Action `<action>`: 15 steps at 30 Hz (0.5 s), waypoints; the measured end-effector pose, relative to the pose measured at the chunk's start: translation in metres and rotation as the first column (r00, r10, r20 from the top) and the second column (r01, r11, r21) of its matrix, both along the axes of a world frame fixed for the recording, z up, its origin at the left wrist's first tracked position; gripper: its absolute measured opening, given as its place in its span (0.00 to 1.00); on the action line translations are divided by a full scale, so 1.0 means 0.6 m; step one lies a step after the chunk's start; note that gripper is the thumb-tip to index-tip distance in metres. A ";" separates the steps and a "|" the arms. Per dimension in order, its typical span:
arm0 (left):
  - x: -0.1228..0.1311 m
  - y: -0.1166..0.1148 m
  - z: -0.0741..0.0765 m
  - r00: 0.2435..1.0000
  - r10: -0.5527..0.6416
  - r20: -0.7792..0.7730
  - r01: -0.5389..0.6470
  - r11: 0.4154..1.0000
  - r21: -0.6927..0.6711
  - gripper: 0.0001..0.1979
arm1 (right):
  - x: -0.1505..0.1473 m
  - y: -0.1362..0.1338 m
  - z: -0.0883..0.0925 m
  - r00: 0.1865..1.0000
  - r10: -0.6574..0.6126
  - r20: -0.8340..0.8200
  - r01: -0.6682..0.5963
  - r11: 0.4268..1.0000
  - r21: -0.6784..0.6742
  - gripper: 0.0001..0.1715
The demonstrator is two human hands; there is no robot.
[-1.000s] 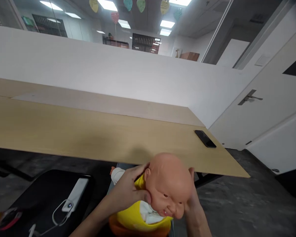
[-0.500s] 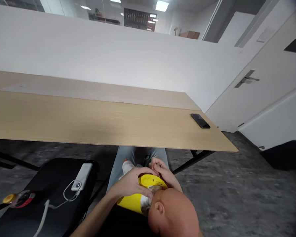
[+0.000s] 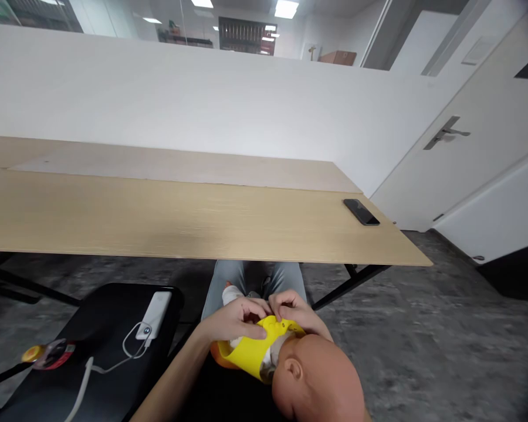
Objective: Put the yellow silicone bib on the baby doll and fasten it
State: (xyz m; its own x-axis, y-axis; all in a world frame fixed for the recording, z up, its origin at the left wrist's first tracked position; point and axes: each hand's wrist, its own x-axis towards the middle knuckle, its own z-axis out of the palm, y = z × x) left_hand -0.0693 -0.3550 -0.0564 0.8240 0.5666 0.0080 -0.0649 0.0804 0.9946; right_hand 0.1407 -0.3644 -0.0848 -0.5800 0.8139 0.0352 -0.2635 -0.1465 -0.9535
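Doll (image 3: 321, 378) lies across the lap of the seated person, below the front edge of the desk.

Surroundings, left to right: clear bottle (image 3: 59, 353) with yellow cap, white cable (image 3: 80, 390) and white power bank (image 3: 156, 312), all on the black chair (image 3: 110, 316); desk (image 3: 158, 220), spanning the view; phone (image 3: 361, 212), near the desk's right end; door (image 3: 497, 158), beyond it.

Obstructions: the left hand (image 3: 233, 319) covers part of the doll's body; the doll's head hides the neck and part of the right forearm.

Hand state: the left thumb rests on the yellow bib (image 3: 246, 354), fingers bent at its far edge; whether they grip cannot be told. The right hand (image 3: 298, 310) pinches the holed end of the bib.

Change: one second ago both hands held the head, face visible. Now the head points to the lower right, crown toward the camera, and the hands are at the bib.

Appearance: white-sleeved limb at left, orange section of bib, yellow section, white clothing, then bald head, tilted, one ear showing, cut off by the bottom edge.
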 end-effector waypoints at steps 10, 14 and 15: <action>0.025 -0.011 -0.005 0.955 0.227 -0.188 -0.244 0.967 -0.068 0.21 | 0.005 0.009 -0.020 0.987 0.024 0.158 -0.027 1.000 0.012 0.32; 0.035 -0.013 -0.004 0.941 0.252 -0.228 -0.276 0.958 -0.079 0.24 | 0.003 0.005 -0.013 0.980 0.055 0.190 -0.044 0.997 -0.064 0.31; 0.035 -0.012 -0.005 0.940 0.250 -0.232 -0.275 0.958 -0.085 0.24 | 0.003 0.002 -0.007 0.977 0.045 0.209 -0.033 0.998 -0.062 0.29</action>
